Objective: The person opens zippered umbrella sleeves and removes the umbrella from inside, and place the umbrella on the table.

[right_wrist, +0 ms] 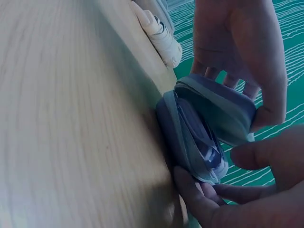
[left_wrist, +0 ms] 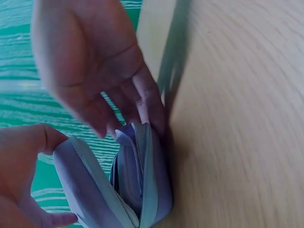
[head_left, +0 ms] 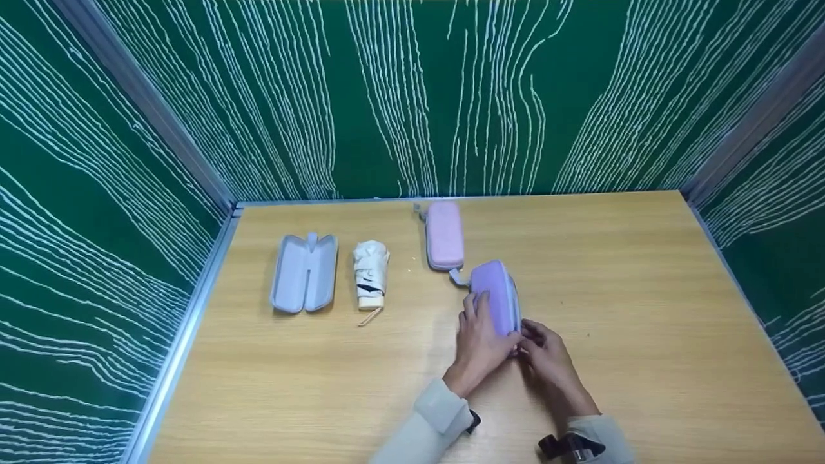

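A purple zip case (head_left: 494, 296) lies on the table in front of me, unzipped, its two halves parted in a V in both wrist views. My left hand (head_left: 478, 338) grips one half, the thumb at the near end and the fingers over its outer face. At the case's near end is my right hand (head_left: 551, 359). Its fingers touch the outside of the other half (right_wrist: 166, 118), and its thumb stands a little apart. Inside that half shows a grey lining or flap (left_wrist: 128, 147) with something dark, too shadowed to name.
A pink zip case (head_left: 445, 235) lies just beyond the purple one. Farther left are a folded cream umbrella (head_left: 370, 267) with a wrist loop and a pale grey hinged case (head_left: 289, 277) spread open. Green line-patterned panels (head_left: 380, 96) border the wooden table (head_left: 644, 290).
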`<action>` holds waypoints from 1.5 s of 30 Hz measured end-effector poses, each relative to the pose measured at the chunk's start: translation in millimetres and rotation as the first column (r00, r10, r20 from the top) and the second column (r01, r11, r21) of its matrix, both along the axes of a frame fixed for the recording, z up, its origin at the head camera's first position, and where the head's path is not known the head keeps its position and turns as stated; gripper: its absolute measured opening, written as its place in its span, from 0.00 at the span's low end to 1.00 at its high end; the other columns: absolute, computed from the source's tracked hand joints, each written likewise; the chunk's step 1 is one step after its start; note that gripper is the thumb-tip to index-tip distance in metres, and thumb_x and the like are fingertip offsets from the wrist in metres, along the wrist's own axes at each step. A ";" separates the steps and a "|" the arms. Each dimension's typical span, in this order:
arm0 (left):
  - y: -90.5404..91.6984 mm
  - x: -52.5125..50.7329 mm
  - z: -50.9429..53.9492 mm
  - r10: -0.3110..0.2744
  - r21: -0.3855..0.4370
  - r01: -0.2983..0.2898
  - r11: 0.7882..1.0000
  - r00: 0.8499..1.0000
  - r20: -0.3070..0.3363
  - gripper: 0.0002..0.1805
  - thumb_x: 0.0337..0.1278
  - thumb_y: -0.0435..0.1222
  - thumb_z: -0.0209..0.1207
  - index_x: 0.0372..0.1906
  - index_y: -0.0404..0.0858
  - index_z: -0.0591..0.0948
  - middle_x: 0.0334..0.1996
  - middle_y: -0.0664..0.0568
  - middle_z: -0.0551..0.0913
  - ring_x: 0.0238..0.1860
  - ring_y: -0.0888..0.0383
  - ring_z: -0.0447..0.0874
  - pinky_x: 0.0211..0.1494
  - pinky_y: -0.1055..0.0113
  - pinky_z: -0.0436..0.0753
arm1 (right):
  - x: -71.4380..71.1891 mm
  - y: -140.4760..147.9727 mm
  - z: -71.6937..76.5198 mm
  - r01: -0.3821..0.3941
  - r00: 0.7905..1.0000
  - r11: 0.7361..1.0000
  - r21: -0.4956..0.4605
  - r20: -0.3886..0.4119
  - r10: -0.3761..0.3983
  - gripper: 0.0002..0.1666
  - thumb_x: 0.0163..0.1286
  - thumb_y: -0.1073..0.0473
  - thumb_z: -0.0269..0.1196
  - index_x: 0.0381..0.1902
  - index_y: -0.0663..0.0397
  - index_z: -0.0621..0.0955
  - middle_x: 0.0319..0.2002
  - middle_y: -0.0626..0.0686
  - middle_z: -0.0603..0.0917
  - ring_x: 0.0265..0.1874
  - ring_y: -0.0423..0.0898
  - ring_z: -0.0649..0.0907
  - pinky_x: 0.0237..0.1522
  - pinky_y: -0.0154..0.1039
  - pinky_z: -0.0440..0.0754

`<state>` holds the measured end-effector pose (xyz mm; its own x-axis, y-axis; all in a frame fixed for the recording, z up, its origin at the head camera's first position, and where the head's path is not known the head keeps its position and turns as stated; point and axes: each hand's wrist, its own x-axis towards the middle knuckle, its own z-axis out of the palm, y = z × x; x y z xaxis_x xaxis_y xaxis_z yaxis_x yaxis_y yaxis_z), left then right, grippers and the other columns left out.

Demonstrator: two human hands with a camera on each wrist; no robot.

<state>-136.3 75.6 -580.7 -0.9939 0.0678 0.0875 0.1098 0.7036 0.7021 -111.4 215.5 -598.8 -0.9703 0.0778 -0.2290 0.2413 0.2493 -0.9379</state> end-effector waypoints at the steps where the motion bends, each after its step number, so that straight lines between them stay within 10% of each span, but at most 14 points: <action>1: -2.7 -1.0 0.4 -0.011 0.028 0.011 1.000 1.000 0.011 0.51 0.45 0.44 0.76 0.77 0.38 0.68 0.70 0.41 0.68 0.58 0.43 0.78 0.57 0.53 0.83 | -0.2 -0.7 -0.5 0.012 1.000 1.000 0.005 -0.008 -0.012 0.29 0.79 0.70 0.56 0.72 0.82 0.67 0.63 0.77 0.78 0.61 0.61 0.81 0.50 0.25 0.81; 16: -42.5 -6.3 2.0 -0.276 0.192 0.258 0.947 0.958 0.074 0.40 0.58 0.37 0.64 0.79 0.50 0.72 0.82 0.38 0.46 0.76 0.35 0.63 0.74 0.48 0.74 | -1.0 -2.4 -1.3 0.012 1.000 1.000 -0.006 -0.014 -0.012 0.28 0.78 0.72 0.55 0.72 0.81 0.67 0.63 0.79 0.77 0.62 0.62 0.82 0.48 0.22 0.79; 29: -43.1 -3.4 -9.2 -0.127 0.356 0.109 0.928 0.992 0.026 0.44 0.60 0.34 0.61 0.83 0.42 0.62 0.75 0.37 0.63 0.71 0.38 0.71 0.73 0.44 0.74 | -1.6 1.8 -4.3 0.011 0.999 0.993 0.114 -0.035 -0.007 0.28 0.77 0.73 0.54 0.72 0.80 0.69 0.62 0.76 0.80 0.62 0.65 0.82 0.51 0.21 0.76; 38: -48.2 0.9 -12.8 -0.050 0.424 0.030 0.905 0.998 0.037 0.37 0.69 0.36 0.56 0.82 0.41 0.64 0.73 0.38 0.70 0.70 0.39 0.75 0.71 0.42 0.75 | 0.8 -0.1 -0.2 0.009 0.993 0.965 0.260 -0.114 0.021 0.27 0.76 0.70 0.57 0.69 0.79 0.72 0.59 0.75 0.81 0.61 0.69 0.81 0.68 0.59 0.76; 45: -49.3 4.3 -15.3 -0.014 0.420 -0.009 0.907 0.999 0.052 0.35 0.74 0.38 0.52 0.83 0.42 0.63 0.73 0.39 0.71 0.70 0.39 0.75 0.70 0.40 0.76 | -1.1 -9.5 6.4 -0.006 0.967 0.938 0.348 -0.238 0.095 0.32 0.72 0.70 0.63 0.70 0.81 0.70 0.67 0.78 0.72 0.69 0.73 0.72 0.75 0.65 0.66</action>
<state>-132.0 26.3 -596.0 -0.9977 0.0389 0.0558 0.0658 0.3421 0.9374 -112.5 206.0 -592.4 -0.9971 0.0574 0.0507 -0.0089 0.5705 -0.8212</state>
